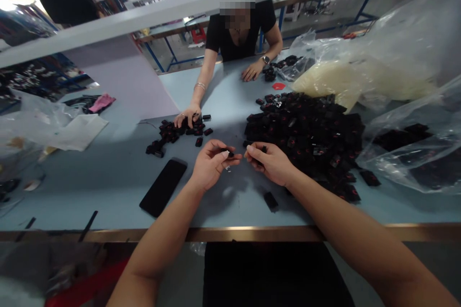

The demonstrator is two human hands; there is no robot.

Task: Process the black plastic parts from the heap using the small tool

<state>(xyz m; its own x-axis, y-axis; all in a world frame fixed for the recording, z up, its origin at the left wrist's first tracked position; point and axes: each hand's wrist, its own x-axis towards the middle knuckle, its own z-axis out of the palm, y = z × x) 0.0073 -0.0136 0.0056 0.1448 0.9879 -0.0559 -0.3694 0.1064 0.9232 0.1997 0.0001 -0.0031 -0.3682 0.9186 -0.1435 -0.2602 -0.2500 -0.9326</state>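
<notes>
In the middle of the head view, my left hand (213,163) pinches a small black piece (230,153) between thumb and fingers. Close beside it, my right hand (269,160) is closed around another small black piece (264,149), mostly hidden by the fingers. The two hands are slightly apart, over the pale blue tabletop (223,206). A single black rectangular piece (271,201) lies below my right hand. To the right rises a large pile of black pieces with red marks (306,124). A smaller pile of black pieces (167,132) lies left of my hands.
Across the table a person's hand (189,116) touches the smaller pile; their other hand (253,71) rests on the table. A black phone (163,187) lies left of my forearm. Clear plastic bags (406,153) stand at the right. A white shelf beam (162,5) crosses above.
</notes>
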